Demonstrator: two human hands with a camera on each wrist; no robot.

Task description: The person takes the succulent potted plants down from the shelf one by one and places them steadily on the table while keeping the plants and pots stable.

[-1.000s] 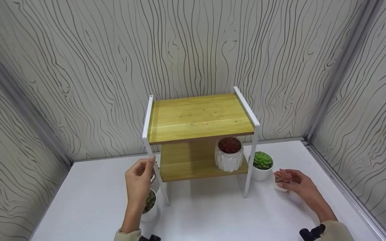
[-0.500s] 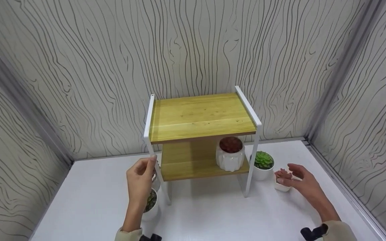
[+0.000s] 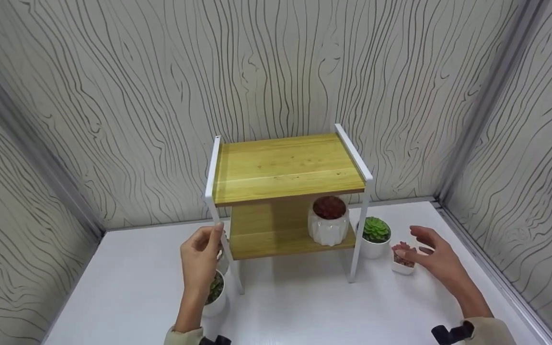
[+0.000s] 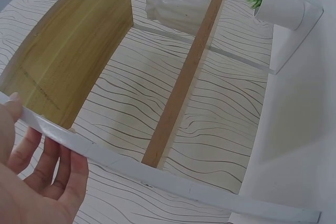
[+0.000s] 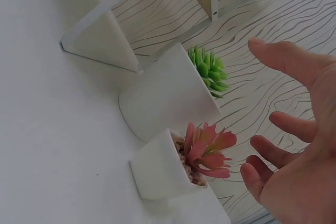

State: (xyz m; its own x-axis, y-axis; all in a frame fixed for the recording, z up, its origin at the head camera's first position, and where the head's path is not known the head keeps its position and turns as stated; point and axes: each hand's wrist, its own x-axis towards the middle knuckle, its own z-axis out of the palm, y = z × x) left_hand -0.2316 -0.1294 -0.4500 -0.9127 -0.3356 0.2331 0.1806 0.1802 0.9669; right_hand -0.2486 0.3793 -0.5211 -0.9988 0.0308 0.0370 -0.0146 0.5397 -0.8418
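Note:
My left hand (image 3: 198, 256) grips the white left front leg of a two-tier wooden shelf (image 3: 288, 167); in the left wrist view, thumb and fingers lie on either side of that white bar (image 4: 105, 153). My right hand (image 3: 441, 258) hovers beside a small pink succulent (image 5: 207, 150) in a square white pot (image 5: 160, 169), its fingers spread apart and nothing between them. Behind that pot stands a green succulent (image 3: 376, 229) in a round white pot (image 3: 374, 247). A ribbed white pot (image 3: 327, 231) with a dark red plant occupies the right of the lower shelf.
Left of the shelf, a white pot (image 3: 215, 306) with a green plant stands partly behind my left forearm. Another pot beyond it is mostly hidden by the hand and leg. Wood-grain-patterned panels (image 3: 276, 72) enclose the white tabletop (image 3: 300, 311) at the back and sides.
My right hand has let go of the small pink succulent and drawn back from it, fingers opening. The pot stays on the table. My left hand keeps its grip on the shelf leg.

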